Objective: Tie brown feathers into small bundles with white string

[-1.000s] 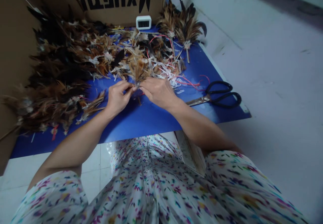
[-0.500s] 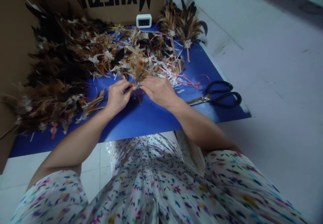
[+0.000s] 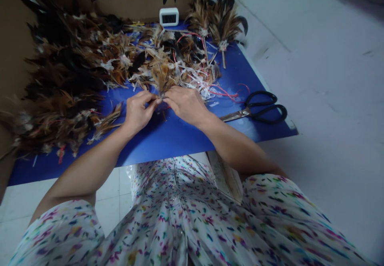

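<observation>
Between my two hands is a small bunch of brown feathers (image 3: pixel 161 76), its tips pointing away from me. My left hand (image 3: pixel 140 109) pinches the quill end with thumb and forefinger. From the other side my right hand (image 3: pixel 186 104) grips the same base, fingers bent over it. The exact spot where the fingertips meet is partly hidden. Just beyond my hands lie loose brown and black feathers (image 3: pixel 120 58), and a tangle of white and red string (image 3: pixel 199 83) sits right of the bunch.
Black-handled scissors (image 3: pixel 252 110) lie at the right of the blue table (image 3: pixel 168 138). Two fuller feather bundles (image 3: pixel 223 28) rest at the back right. A small white digital clock (image 3: pixel 169 17) stands before a cardboard box (image 3: pixel 132 6). More feathers (image 3: pixel 57 122) cover the left side.
The whole view has shifted slightly, so the table and box appear a little higher. Both hands keep their hold on the feather bunch, with barely any finger movement.
</observation>
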`<move>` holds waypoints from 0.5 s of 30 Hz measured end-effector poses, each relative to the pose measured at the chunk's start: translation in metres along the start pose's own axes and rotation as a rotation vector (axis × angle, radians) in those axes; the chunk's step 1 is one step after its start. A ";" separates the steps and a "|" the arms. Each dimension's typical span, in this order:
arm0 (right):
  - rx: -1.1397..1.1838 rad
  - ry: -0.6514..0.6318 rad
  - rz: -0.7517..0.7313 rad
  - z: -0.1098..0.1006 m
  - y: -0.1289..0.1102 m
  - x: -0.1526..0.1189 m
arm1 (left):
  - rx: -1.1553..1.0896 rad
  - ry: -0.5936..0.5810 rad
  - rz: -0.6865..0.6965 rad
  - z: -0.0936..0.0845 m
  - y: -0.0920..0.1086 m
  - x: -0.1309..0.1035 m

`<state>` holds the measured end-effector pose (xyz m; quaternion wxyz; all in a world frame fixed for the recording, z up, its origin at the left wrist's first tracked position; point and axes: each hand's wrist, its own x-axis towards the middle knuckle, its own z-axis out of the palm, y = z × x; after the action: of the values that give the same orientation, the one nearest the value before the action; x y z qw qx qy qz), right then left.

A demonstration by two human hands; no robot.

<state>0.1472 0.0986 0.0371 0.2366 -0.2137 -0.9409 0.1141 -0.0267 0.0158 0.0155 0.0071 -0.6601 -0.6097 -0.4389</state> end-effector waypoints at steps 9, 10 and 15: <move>0.003 0.028 -0.027 0.005 0.005 -0.001 | 0.004 -0.002 0.024 0.000 0.001 0.000; 0.012 0.043 -0.034 0.006 0.006 -0.001 | 0.004 -0.003 0.018 0.000 0.001 0.000; 0.133 0.154 -0.096 0.010 0.012 -0.001 | -0.041 0.001 -0.059 -0.004 0.002 0.002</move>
<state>0.1474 0.1080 0.0246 0.3268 -0.1604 -0.9195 0.1481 -0.0275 0.0150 0.0199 -0.0189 -0.6416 -0.6198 -0.4515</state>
